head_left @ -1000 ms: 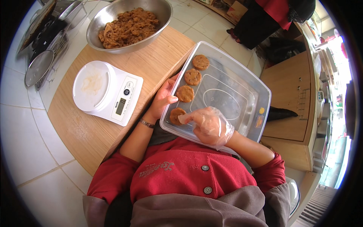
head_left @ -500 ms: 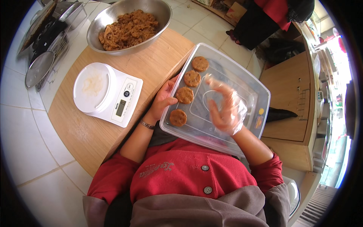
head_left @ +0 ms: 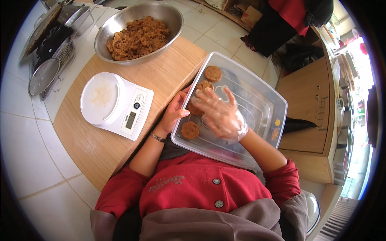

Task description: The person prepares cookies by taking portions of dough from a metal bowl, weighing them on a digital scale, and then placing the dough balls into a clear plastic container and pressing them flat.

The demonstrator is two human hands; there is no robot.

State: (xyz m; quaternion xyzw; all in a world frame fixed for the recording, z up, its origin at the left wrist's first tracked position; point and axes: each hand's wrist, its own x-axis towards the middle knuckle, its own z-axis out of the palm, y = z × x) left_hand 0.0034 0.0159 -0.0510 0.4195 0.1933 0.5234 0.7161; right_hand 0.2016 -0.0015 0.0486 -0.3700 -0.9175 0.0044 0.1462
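My left hand (head_left: 175, 110) is closed on the left rim of a shallow clear plastic tray (head_left: 255, 112), thumb on the inside. Along that side lie several round, flat brown dough patties in a row. The far patty (head_left: 213, 74) and the near patty (head_left: 190, 130) are in plain sight. Between them, my right hand (head_left: 220, 114), in a clear plastic glove, lies palm down over the middle patties with fingers stretched out. It partly covers the second patty (head_left: 205, 84) and the third; whether its fingertips press on them I cannot tell.
On the wooden table (head_left: 80, 156) stand a white kitchen scale (head_left: 134, 108) with smears on its plate and a steel bowl (head_left: 177, 30) of brown dough. A sieve (head_left: 45, 76) and other utensils lie at far left. Another person (head_left: 267, 32) stands beyond, near a wooden cabinet (head_left: 303, 108).
My right hand has moved left from above the tray's middle and come down over the middle patties, palm now turned down. My left hand keeps its hold on the rim.
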